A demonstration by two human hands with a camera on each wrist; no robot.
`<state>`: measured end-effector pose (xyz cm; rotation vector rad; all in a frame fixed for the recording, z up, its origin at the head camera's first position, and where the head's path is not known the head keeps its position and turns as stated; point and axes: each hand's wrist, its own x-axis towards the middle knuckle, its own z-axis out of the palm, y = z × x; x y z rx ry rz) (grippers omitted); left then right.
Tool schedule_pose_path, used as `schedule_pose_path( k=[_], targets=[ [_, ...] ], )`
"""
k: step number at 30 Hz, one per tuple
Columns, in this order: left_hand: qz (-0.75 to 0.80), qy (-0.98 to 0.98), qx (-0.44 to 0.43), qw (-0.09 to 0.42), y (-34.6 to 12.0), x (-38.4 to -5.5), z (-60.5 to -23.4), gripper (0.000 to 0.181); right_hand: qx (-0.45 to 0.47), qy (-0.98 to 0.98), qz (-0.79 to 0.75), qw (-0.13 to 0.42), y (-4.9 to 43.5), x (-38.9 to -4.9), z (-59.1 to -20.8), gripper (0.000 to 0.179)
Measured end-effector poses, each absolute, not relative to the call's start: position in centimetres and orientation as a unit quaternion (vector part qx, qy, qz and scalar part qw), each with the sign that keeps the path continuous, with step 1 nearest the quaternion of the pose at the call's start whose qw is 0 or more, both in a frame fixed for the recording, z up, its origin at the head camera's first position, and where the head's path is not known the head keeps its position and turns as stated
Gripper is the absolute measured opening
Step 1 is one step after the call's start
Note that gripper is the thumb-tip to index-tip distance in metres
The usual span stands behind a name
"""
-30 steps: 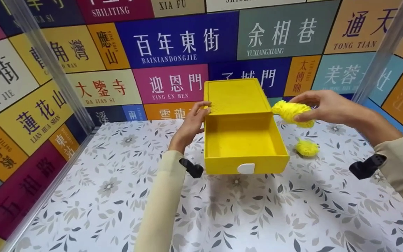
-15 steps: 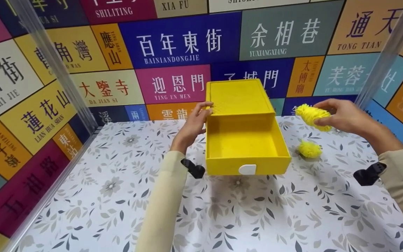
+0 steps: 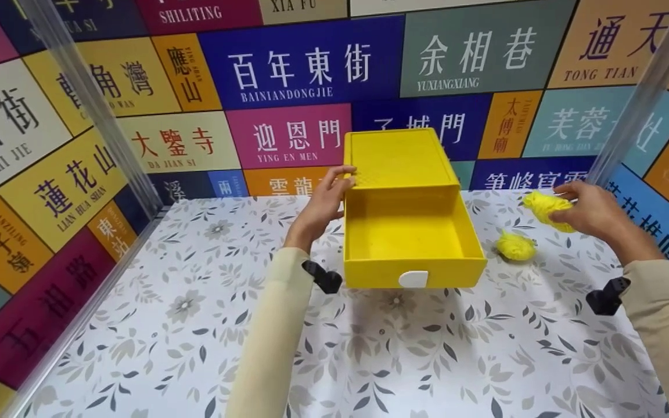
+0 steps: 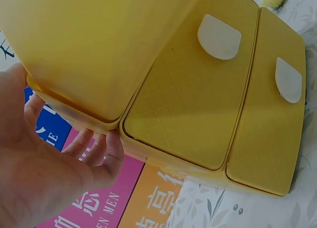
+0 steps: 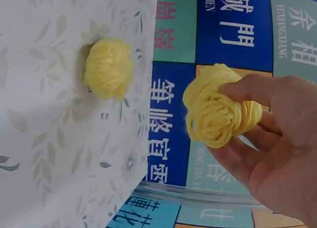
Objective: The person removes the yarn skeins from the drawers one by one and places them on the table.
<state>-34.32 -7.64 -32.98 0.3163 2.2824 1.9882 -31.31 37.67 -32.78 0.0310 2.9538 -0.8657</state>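
Observation:
A yellow drawer cabinet (image 3: 398, 159) stands with its top drawer (image 3: 414, 274) pulled out and nothing in it. My left hand (image 3: 324, 200) steadies the cabinet, its fingertips resting along the upper left side and top edge. In the left wrist view two lower drawers (image 4: 190, 97) with white tabs are closed. My right hand (image 3: 593, 212) holds a yellow yarn skein (image 3: 543, 208) between thumb and fingers, right of the cabinet; in the right wrist view the skein's looped end (image 5: 215, 116) faces the camera. A smaller ball of yellow yarn (image 3: 515, 246) lies on the table, just right of the drawer.
The table is covered with a white leaf-and-flower cloth (image 3: 195, 348). A wall of coloured signs (image 3: 299, 64) rises close behind the cabinet. Clear upright posts stand at the left corner (image 3: 102, 122) and the right corner (image 3: 630, 98).
My right hand has carried the yarn skein rightward and down, away from the cabinet. My left hand keeps its place on the cabinet, and the drawer and loose yarn ball stay put.

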Motion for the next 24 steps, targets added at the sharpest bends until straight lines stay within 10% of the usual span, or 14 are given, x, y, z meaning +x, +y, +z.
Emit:
schedule_pose_path(
  k=[24],
  targets=[
    [0.652,0.749,0.109,0.051,-7.8,-34.3,-33.1,0.031,0.081,0.975,-0.203,-0.038,40.4,-32.1,-41.6,0.054]
  ],
)
